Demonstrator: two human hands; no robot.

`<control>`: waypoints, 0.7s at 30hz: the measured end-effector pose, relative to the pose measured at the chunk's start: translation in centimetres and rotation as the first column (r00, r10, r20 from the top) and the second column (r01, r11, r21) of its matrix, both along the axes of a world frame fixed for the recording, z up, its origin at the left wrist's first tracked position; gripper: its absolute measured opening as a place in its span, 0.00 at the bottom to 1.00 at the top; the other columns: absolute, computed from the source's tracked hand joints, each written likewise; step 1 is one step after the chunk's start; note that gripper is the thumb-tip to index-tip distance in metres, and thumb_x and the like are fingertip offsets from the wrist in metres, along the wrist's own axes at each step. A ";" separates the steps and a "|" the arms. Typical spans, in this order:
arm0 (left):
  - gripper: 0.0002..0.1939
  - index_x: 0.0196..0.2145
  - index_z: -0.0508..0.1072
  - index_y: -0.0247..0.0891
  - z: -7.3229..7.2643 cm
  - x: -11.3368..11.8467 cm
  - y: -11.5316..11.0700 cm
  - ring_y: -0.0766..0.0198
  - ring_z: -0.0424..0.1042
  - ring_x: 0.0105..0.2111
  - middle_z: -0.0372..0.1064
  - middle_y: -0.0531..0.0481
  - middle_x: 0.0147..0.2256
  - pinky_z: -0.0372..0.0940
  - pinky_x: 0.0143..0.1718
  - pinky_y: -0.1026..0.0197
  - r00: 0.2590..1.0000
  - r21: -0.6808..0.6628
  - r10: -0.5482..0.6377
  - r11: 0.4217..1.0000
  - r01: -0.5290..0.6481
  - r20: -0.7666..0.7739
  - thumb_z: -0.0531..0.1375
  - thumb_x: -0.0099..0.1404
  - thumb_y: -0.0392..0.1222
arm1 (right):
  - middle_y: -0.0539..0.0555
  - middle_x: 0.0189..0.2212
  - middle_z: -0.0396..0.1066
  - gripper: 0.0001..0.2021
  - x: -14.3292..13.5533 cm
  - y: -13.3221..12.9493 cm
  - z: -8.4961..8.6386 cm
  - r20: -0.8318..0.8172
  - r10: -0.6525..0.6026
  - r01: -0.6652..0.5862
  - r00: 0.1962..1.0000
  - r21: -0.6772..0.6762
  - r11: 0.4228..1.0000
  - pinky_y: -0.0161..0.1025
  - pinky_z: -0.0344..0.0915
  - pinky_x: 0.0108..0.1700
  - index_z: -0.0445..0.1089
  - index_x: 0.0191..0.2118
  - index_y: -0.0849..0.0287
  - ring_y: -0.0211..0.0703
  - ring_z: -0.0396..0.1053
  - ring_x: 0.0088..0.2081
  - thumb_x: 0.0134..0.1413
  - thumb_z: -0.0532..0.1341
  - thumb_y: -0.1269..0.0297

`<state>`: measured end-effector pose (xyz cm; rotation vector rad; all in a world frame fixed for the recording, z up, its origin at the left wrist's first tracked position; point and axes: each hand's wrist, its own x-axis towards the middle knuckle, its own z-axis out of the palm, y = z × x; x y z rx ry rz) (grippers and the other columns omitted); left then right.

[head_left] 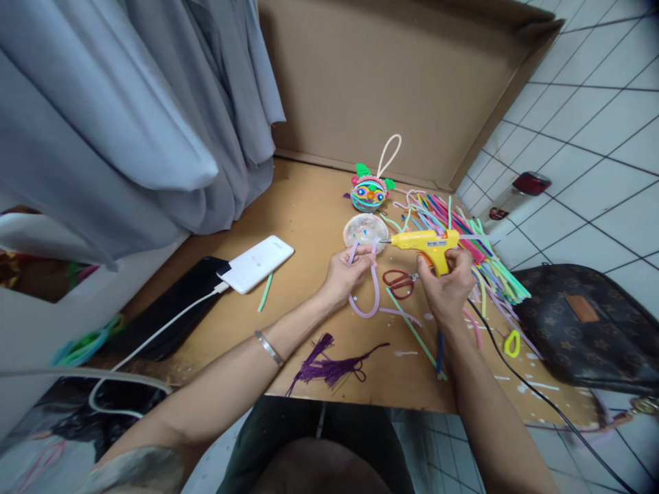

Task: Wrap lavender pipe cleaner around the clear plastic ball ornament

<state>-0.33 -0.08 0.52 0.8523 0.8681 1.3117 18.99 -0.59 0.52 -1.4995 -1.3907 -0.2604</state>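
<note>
My left hand [347,272] pinches a bent lilac pipe cleaner [364,314], whose loop hangs down below my fingers. In my right hand [447,285] is a yellow hot glue gun [425,240], with fingers wrapped round its handle. Its nozzle points left and meets or nearly meets the pipe cleaner's upper end; contact is too small to tell. Just behind the nozzle sits a round whitish dish [360,225] with coloured specks. Red-handled scissors [397,283] lie beneath the gun. Farther back stands a colourful animal-face ornament [369,193] with a cream loop.
Many coloured pipe cleaners [494,264] are heaped at right, beside a brown patterned bag [592,322]. Purple tassels [329,367] lie near the front edge. A white power bank [260,264] with a cable rests at left on a black object [169,309]. A black cord [530,384] crosses the right side.
</note>
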 end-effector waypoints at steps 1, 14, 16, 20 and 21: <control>0.13 0.35 0.78 0.33 0.0 0.0 0.0 0.77 0.51 0.15 0.71 0.54 0.22 0.45 0.18 0.68 1.000 0.001 0.002 1.000 -0.002 0.001 0.68 0.52 0.41 | 0.54 0.33 0.71 0.20 0.0 0.0 0.0 -0.008 0.006 -0.006 1.000 -0.005 1.000 0.43 0.68 0.36 0.62 0.39 0.55 0.47 0.72 0.32 0.48 0.63 0.47; 0.14 0.36 0.78 0.33 0.0 0.0 -0.1 0.76 0.53 0.16 0.71 0.53 0.22 0.45 0.19 0.68 0.999 0.006 -0.006 1.000 0.006 -0.036 0.69 0.52 0.42 | 0.53 0.32 0.70 0.20 0.1 0.1 -0.1 0.003 0.017 -0.017 1.000 0.011 1.000 0.41 0.67 0.35 0.61 0.39 0.55 0.46 0.71 0.31 0.47 0.64 0.48; 0.15 0.36 0.78 0.33 0.0 0.0 -0.1 0.76 0.54 0.16 0.71 0.53 0.22 0.45 0.19 0.67 0.999 0.013 -0.005 1.000 0.006 -0.040 0.69 0.52 0.43 | 0.52 0.32 0.70 0.20 0.0 0.1 -0.1 -0.005 0.015 -0.015 1.000 0.017 1.000 0.41 0.66 0.34 0.61 0.39 0.55 0.46 0.71 0.31 0.47 0.65 0.48; 0.15 0.36 0.78 0.33 -0.1 0.0 0.0 0.76 0.54 0.16 0.71 0.53 0.22 0.45 0.19 0.67 0.999 0.014 -0.002 1.000 0.002 -0.039 0.69 0.52 0.43 | 0.53 0.32 0.70 0.20 0.0 0.1 0.0 -0.002 0.012 -0.012 1.000 0.026 1.000 0.42 0.66 0.36 0.62 0.38 0.55 0.47 0.71 0.33 0.46 0.65 0.48; 0.15 0.37 0.78 0.33 -0.1 0.0 0.0 0.76 0.53 0.16 0.71 0.53 0.22 0.45 0.19 0.67 0.999 0.011 -0.001 1.000 0.002 -0.039 0.69 0.52 0.43 | 0.53 0.32 0.70 0.20 0.0 0.1 0.0 -0.001 0.013 -0.013 1.000 0.024 1.000 0.42 0.67 0.36 0.62 0.38 0.55 0.48 0.71 0.33 0.46 0.65 0.48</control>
